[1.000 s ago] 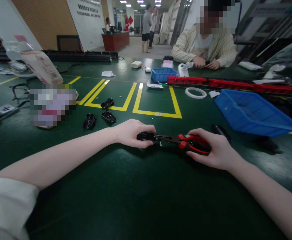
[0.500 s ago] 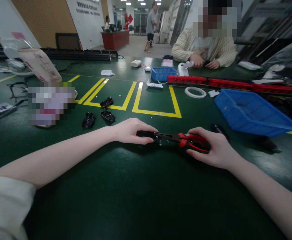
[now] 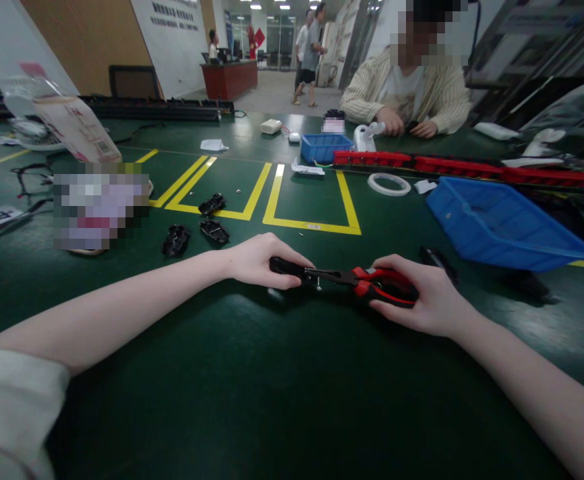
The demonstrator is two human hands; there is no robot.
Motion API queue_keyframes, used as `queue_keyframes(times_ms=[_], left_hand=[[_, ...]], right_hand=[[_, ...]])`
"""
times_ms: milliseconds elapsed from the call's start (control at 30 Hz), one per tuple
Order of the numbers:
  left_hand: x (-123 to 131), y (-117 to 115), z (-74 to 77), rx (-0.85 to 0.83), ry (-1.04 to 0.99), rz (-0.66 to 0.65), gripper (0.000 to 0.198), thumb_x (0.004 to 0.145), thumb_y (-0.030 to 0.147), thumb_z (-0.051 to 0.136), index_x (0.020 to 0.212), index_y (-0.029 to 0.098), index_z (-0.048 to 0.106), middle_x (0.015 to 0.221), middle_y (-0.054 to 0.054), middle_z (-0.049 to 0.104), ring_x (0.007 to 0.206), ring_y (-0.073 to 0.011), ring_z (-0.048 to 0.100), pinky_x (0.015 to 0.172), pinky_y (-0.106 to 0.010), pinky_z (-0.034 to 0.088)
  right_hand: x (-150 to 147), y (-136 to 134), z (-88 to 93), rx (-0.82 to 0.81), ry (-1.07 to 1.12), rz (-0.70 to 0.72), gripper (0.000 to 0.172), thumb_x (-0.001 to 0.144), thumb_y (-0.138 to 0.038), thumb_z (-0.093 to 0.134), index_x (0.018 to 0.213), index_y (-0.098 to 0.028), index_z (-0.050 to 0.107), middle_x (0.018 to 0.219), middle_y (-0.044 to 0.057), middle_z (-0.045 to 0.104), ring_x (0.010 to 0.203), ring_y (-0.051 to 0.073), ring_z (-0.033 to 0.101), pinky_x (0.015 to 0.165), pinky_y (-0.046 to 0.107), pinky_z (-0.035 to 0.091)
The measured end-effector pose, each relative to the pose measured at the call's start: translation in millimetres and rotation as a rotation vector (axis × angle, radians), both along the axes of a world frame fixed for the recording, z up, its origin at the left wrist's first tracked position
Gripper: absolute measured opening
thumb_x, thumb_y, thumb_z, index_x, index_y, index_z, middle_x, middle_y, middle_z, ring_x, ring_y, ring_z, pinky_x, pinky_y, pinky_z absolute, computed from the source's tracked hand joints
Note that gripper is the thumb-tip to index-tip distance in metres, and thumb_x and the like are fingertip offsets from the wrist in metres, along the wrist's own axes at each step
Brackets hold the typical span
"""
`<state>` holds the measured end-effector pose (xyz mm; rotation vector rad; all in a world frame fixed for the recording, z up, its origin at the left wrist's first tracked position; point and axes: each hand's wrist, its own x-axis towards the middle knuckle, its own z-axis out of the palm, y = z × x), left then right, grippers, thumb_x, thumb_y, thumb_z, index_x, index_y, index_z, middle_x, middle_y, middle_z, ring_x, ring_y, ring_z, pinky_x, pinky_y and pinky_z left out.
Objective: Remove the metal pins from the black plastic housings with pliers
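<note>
My left hand (image 3: 267, 261) is closed around a small black plastic part (image 3: 287, 267), its thumb and fingers on either side. My right hand (image 3: 417, 293) grips the red and black handles of long-nose pliers (image 3: 365, 283). The pliers' jaws reach left and meet the end of the black part; whether they pinch something there is too small to tell. Tiny metal pieces (image 3: 319, 285) show just below the jaws. Beyond my left forearm lie several similar black plastic parts (image 3: 215, 231) on the green table (image 3: 292, 373).
A blue bin (image 3: 507, 223) stands tilted at the right, near a roll of white tape (image 3: 389, 185). Behind them runs a long red strip (image 3: 452, 168). A smaller blue bin (image 3: 325, 148) sits farther back. At left are a bottle (image 3: 79, 127) and a phone (image 3: 102, 210). Opposite sits a person (image 3: 407, 93).
Both hands hold nearly the same pose, pliers still at the black part. The whole view has shifted slightly. In the background, a second walking person has come into sight.
</note>
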<state>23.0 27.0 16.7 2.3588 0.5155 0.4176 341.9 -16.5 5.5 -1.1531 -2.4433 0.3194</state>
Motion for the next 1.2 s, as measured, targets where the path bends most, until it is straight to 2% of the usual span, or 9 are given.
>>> queue_keyframes(times_ms=[133, 267, 367, 467, 600, 967, 1100, 1200], left_hand=[[0.1, 1.0, -4.3, 0.136, -0.081, 0.093, 0.043, 0.087, 0.029, 0.062, 0.128, 0.018, 0.061, 0.095, -0.007, 0.069, 0.074, -0.0135, 0.062, 0.064, -0.025, 0.047], [0.8, 2.3, -6.4, 0.207, -0.272, 0.144, 0.028, 0.084, 0.028, 0.068, 0.109, 0.015, 0.071, 0.107, -0.011, 0.066, 0.094, -0.0184, 0.063, 0.082, -0.032, 0.052], [1.0, 3.2, -6.0, 0.138, -0.301, 0.104, 0.020, 0.083, 0.025, 0.070, 0.099, 0.013, 0.073, 0.107, -0.011, 0.067, 0.098, -0.0186, 0.064, 0.089, -0.034, 0.051], [1.1, 4.0, -5.4, 0.044, -0.247, 0.066, 0.021, 0.082, 0.023, 0.070, 0.101, 0.014, 0.073, 0.105, -0.010, 0.068, 0.095, -0.0170, 0.065, 0.087, -0.032, 0.052], [1.1, 4.4, -4.8, -0.019, -0.249, 0.086, 0.021, 0.083, 0.024, 0.069, 0.101, 0.014, 0.072, 0.104, -0.009, 0.068, 0.093, -0.0169, 0.065, 0.083, -0.032, 0.053], [0.1, 5.0, -6.1, -0.033, -0.284, 0.117, 0.019, 0.088, 0.020, 0.063, 0.105, 0.016, 0.070, 0.109, -0.010, 0.065, 0.102, -0.0190, 0.062, 0.088, -0.034, 0.052], [0.8, 2.3, -6.3, -0.048, -0.301, 0.124, 0.022, 0.090, 0.022, 0.061, 0.110, 0.016, 0.069, 0.112, -0.010, 0.063, 0.100, -0.0186, 0.061, 0.085, -0.033, 0.052], [1.8, -0.7, -6.6, -0.056, -0.310, 0.135, 0.024, 0.089, 0.022, 0.062, 0.112, 0.017, 0.068, 0.115, -0.010, 0.062, 0.107, -0.0203, 0.059, 0.089, -0.035, 0.051]], right_hand=[[-2.7, 0.4, 1.8, -0.010, 0.006, -0.053, 0.040, 0.077, -0.048, 0.065, 0.106, -0.022, 0.056, 0.092, 0.006, 0.069, 0.073, 0.022, 0.067, 0.064, 0.034, 0.054], [-4.9, 0.3, 2.4, 0.009, 0.009, -0.099, 0.040, 0.077, -0.049, 0.064, 0.105, -0.021, 0.056, 0.087, 0.005, 0.068, 0.067, 0.020, 0.064, 0.059, 0.033, 0.051], [-4.8, 0.0, 1.8, 0.020, 0.015, -0.104, 0.041, 0.077, -0.049, 0.065, 0.105, -0.021, 0.056, 0.086, 0.005, 0.068, 0.067, 0.020, 0.064, 0.059, 0.032, 0.051], [-3.9, -0.2, 1.1, 0.021, 0.008, -0.097, 0.040, 0.077, -0.048, 0.065, 0.106, -0.021, 0.055, 0.086, 0.005, 0.067, 0.066, 0.019, 0.064, 0.059, 0.031, 0.051], [-3.3, -0.2, 0.8, 0.018, 0.006, -0.083, 0.040, 0.077, -0.047, 0.066, 0.106, -0.021, 0.055, 0.089, 0.006, 0.068, 0.070, 0.020, 0.065, 0.062, 0.032, 0.053], [-4.0, -1.8, 1.6, 0.019, 0.012, -0.092, 0.040, 0.077, -0.045, 0.066, 0.107, -0.021, 0.055, 0.092, 0.006, 0.069, 0.074, 0.021, 0.067, 0.065, 0.033, 0.054], [-3.3, -3.2, 2.3, 0.027, 0.057, -0.119, 0.039, 0.078, -0.046, 0.065, 0.106, -0.021, 0.055, 0.087, 0.006, 0.067, 0.067, 0.020, 0.064, 0.059, 0.032, 0.051], [-1.2, -3.0, 1.8, 0.026, 0.087, -0.132, 0.036, 0.079, -0.046, 0.063, 0.106, -0.022, 0.055, 0.085, 0.006, 0.067, 0.066, 0.020, 0.063, 0.057, 0.032, 0.050]])
